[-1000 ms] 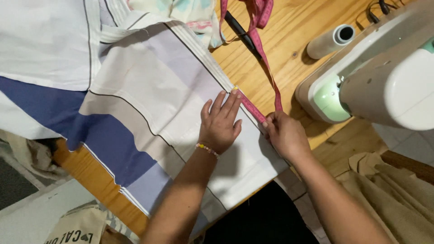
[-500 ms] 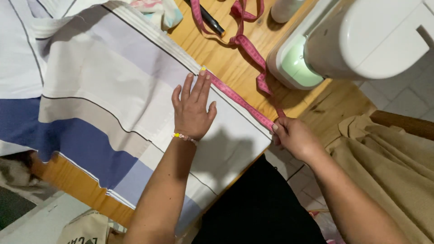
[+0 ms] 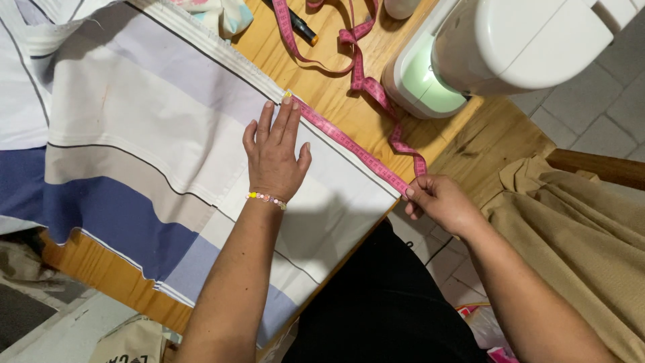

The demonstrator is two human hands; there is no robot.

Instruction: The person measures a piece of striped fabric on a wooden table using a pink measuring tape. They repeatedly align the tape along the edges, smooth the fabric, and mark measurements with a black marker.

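1. One left hand [image 3: 274, 156] lies flat and wide open on the one striped cloth [image 3: 154, 141], fingertips on the pink measuring tape [image 3: 353, 149]
2. One right hand [image 3: 440, 203] pinches this tape at the cloth's corner
3. One sewing machine [image 3: 497, 47] stands on the wooden table [image 3: 336, 94]

Sewing machine [image 3: 497, 54] crowding table's [image 3: 342, 101] right

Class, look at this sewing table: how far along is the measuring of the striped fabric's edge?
Done: the striped fabric lies flat on the wooden table. In hand: the left hand pins one end of the pink measuring tape at the fabric's edge, while the right hand pinches it taut near the corner. Left: no mark or cut shows on that edge, and the sewing machine stands unused.
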